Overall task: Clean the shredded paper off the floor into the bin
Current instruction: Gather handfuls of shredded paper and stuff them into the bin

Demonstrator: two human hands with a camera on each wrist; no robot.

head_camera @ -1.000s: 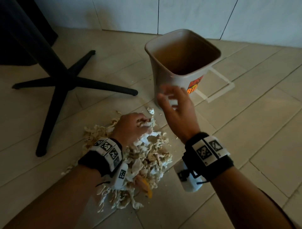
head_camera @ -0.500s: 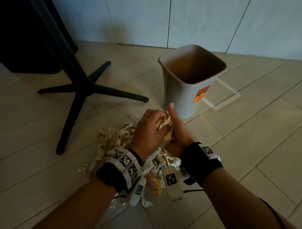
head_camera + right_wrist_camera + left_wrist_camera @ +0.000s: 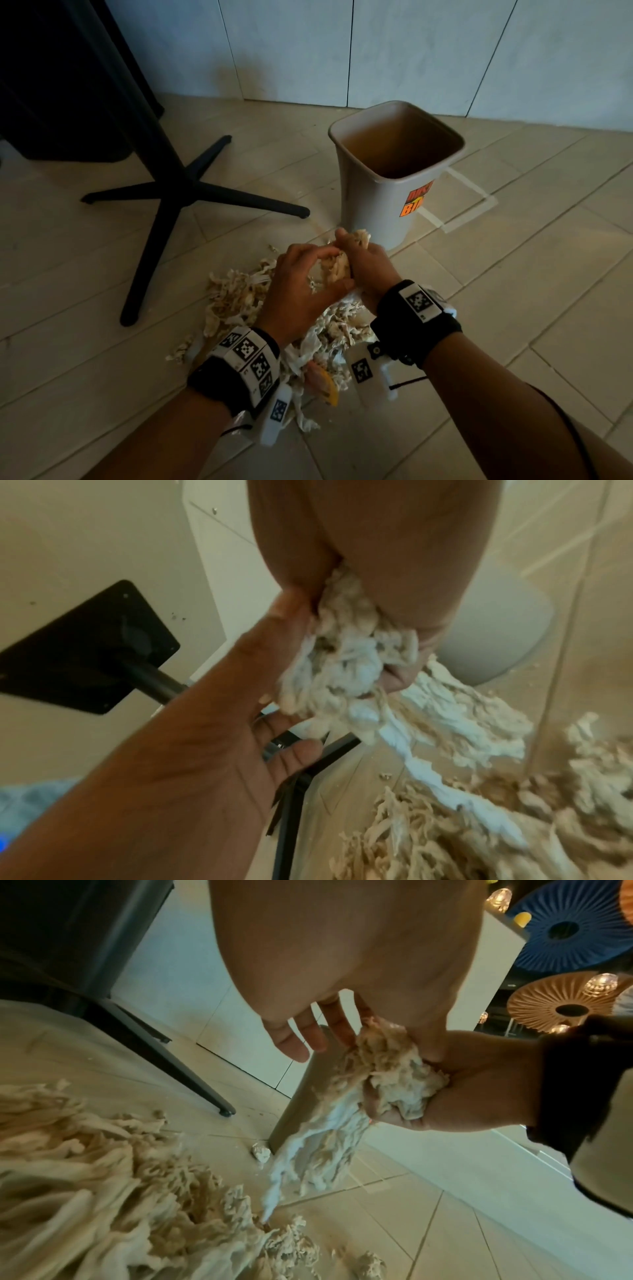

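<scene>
A heap of shredded paper (image 3: 236,298) lies on the tiled floor in front of the beige bin (image 3: 373,205), which stands upright with its mouth uncovered. My left hand (image 3: 301,277) and right hand (image 3: 366,260) are pressed together just above the heap, short of the bin's near wall. Both cup a clump of shreds (image 3: 337,267). In the left wrist view the right hand (image 3: 462,1085) curls under the clump (image 3: 387,1069), and strands trail from it to the heap (image 3: 103,1191). In the right wrist view the left hand (image 3: 222,710) closes against the clump (image 3: 342,656).
A black table base with crossed legs (image 3: 178,192) stands left of the heap; one leg ends near the bin. A dark cabinet (image 3: 68,85) fills the upper left. Pale tape lines (image 3: 459,202) mark the floor by the bin. White wall panels rise behind.
A second ago my left hand lay in the heap and my right hand hung open near the bin. They have since come together on a clump and raised it slightly.
</scene>
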